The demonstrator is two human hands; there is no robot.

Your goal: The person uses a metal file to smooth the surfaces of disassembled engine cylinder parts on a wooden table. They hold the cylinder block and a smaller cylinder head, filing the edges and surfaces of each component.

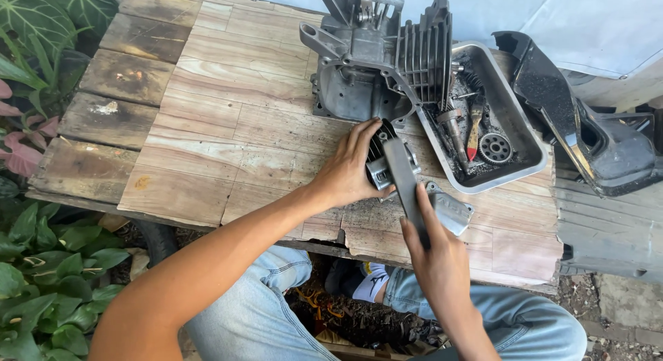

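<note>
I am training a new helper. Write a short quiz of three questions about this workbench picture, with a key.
1. True or false: the left hand rests on the small finned engine part.
2. Which thing does the right hand press on that part: (a) a flat grey bar, (b) a hammer, (c) a rag?
3. Where does the small gear lie?

Key: 1 true. 2 (a). 3 in the metal tray, right of the engine block, beside the red-handled brush.

Engine block [376,64]: dull cast metal. Table [228,126]: rough weathered wood. Tray [514,109]: greasy metal.
</note>
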